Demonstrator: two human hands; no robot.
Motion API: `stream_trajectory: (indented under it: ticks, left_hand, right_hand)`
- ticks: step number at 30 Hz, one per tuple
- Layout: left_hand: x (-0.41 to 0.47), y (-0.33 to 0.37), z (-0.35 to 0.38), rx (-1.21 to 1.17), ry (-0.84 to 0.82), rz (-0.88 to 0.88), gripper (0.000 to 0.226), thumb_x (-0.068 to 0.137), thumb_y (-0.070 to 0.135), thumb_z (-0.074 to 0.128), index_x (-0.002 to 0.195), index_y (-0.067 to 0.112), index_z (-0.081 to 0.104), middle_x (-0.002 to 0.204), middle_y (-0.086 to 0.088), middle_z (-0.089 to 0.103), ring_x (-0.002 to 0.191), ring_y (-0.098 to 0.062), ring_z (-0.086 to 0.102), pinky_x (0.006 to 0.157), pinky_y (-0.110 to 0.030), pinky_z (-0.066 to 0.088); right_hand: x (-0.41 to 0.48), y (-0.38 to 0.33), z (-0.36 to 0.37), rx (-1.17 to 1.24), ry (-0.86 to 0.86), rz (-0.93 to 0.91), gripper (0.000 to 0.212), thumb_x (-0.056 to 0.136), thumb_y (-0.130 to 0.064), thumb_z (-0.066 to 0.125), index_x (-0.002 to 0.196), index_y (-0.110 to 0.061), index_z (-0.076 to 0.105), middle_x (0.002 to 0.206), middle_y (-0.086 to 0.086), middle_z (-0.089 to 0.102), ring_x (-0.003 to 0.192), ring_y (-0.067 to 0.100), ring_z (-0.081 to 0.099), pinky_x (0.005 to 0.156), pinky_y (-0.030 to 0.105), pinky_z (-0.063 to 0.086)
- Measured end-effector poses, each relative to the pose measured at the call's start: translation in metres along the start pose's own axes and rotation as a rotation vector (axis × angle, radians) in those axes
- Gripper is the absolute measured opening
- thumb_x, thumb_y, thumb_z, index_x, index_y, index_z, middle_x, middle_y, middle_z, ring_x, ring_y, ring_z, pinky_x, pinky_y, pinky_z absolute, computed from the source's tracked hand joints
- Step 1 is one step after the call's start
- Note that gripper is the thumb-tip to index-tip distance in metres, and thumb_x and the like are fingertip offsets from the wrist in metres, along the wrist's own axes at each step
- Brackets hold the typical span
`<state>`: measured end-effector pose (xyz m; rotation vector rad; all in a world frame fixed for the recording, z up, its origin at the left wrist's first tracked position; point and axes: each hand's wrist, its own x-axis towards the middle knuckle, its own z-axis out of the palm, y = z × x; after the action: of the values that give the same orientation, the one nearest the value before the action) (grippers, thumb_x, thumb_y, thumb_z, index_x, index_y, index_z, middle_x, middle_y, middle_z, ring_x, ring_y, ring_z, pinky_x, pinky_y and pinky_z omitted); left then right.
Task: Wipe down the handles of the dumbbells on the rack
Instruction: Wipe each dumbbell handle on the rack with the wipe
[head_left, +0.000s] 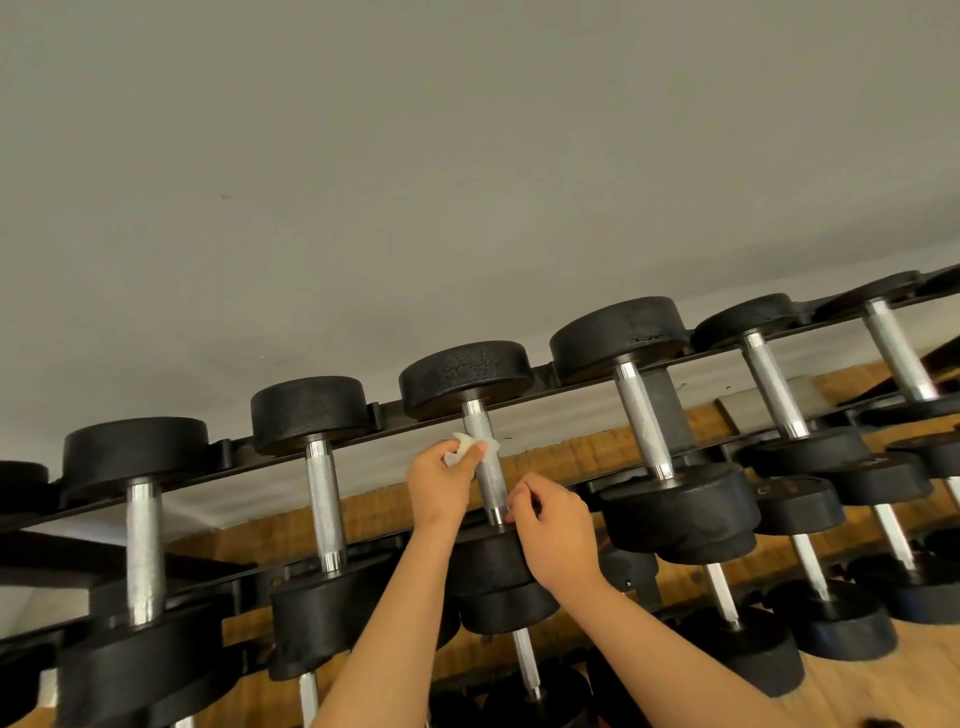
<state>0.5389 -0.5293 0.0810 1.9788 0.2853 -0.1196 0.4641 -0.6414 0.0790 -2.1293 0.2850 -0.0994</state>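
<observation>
Handle in work: knurled steel handle (491, 488) of the middle dumbbell (465, 376) is lying tilted in the top row of the rack (228, 452), with one black head high and the other low, toward the person.
Left hand: the left hand (441, 483) is pinching a crumpled white wipe (470, 448) between thumb and fingers and pressing it to the left side of the handle's upper half.
Right hand: the right hand (556, 530) is sitting with its fingers curled beside the handle's lower collar. Whether it is gripping the bar or only touching it cannot be told.
Coverage (judgement): the wipe is reaching one side only, and the lower half is looking unwiped.
Doing it well: wrapping the wipe round the bar, sliding it collar to collar and twisting it so the knurling is getting scrubbed, while the right hand is steadying the low end.
Risk: the thin wipe is likely snagging on the knurling, so light, even pressure is suiting best.
Waiting: the neighbouring handles to the left (324, 504) and right (644, 421) are lying bare.
</observation>
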Motion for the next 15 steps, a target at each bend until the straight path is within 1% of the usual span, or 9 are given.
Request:
stream_trajectory:
  ticks: [1, 3, 5, 7, 10, 12, 15]
  left_hand:
    - [0.001, 0.002, 0.001, 0.010, -0.023, -0.003, 0.024, 0.089, 0.030, 0.069, 0.078, 0.009, 0.069, 0.076, -0.001, 0.066, 0.070, -0.012, 0.059, 0.065, -0.025, 0.048]
    - [0.000, 0.005, 0.001, 0.036, -0.022, 0.003, 0.023, 0.088, 0.031, 0.070, 0.080, 0.009, 0.070, 0.074, 0.003, 0.064, 0.070, -0.009, 0.058, 0.063, -0.020, 0.046]
    - [-0.003, 0.004, 0.000, 0.057, 0.024, 0.007, 0.025, 0.090, 0.027, 0.067, 0.075, 0.007, 0.068, 0.066, 0.003, 0.059, 0.063, -0.008, 0.052, 0.057, -0.016, 0.039]
    - [-0.006, 0.002, -0.001, 0.051, 0.047, -0.012, 0.028, 0.091, 0.025, 0.066, 0.068, 0.008, 0.064, 0.062, 0.002, 0.055, 0.060, -0.010, 0.049, 0.055, -0.016, 0.036]
    - [-0.005, 0.006, -0.001, 0.019, -0.038, -0.092, 0.030, 0.086, 0.029, 0.072, 0.062, 0.015, 0.060, 0.064, 0.003, 0.056, 0.064, -0.010, 0.051, 0.061, -0.021, 0.040]
    - [-0.005, 0.009, -0.001, 0.005, -0.069, -0.117, 0.036, 0.086, 0.031, 0.072, 0.057, 0.016, 0.055, 0.061, 0.003, 0.053, 0.062, -0.010, 0.049, 0.061, -0.022, 0.041]
    - [-0.013, 0.007, -0.001, 0.040, 0.007, -0.084, 0.045, 0.091, 0.027, 0.066, 0.053, 0.019, 0.044, 0.055, 0.005, 0.043, 0.054, -0.009, 0.039, 0.053, -0.017, 0.032]
  right_hand:
    - [0.000, 0.000, 0.000, 0.000, 0.002, -0.001, 0.025, 0.094, -0.019, 0.048, 0.072, -0.017, 0.060, 0.067, -0.002, 0.061, 0.063, 0.011, 0.058, 0.063, 0.035, 0.053]
    - [0.000, 0.000, 0.000, -0.001, 0.004, -0.004, 0.025, 0.095, -0.018, 0.048, 0.073, -0.017, 0.060, 0.067, -0.002, 0.061, 0.063, 0.011, 0.059, 0.063, 0.035, 0.053]
    - [0.000, 0.000, 0.000, -0.004, 0.003, -0.004, 0.025, 0.095, -0.018, 0.049, 0.073, -0.017, 0.060, 0.067, -0.002, 0.061, 0.064, 0.011, 0.059, 0.064, 0.035, 0.054]
    - [0.000, 0.000, 0.000, -0.007, 0.000, -0.004, 0.025, 0.095, -0.018, 0.049, 0.073, -0.018, 0.060, 0.068, -0.003, 0.062, 0.064, 0.011, 0.059, 0.064, 0.034, 0.054]
    - [0.000, 0.001, 0.000, -0.009, -0.001, -0.006, 0.025, 0.095, -0.017, 0.049, 0.073, -0.018, 0.060, 0.068, -0.003, 0.062, 0.064, 0.010, 0.060, 0.064, 0.033, 0.054]
    - [0.000, 0.001, 0.000, -0.012, 0.002, -0.004, 0.025, 0.095, -0.017, 0.049, 0.073, -0.017, 0.060, 0.068, -0.003, 0.062, 0.064, 0.010, 0.060, 0.064, 0.033, 0.054]
    - [0.000, 0.000, 0.000, -0.008, -0.002, 0.003, 0.025, 0.095, -0.017, 0.050, 0.073, -0.018, 0.060, 0.068, -0.002, 0.062, 0.064, 0.010, 0.060, 0.064, 0.033, 0.054]
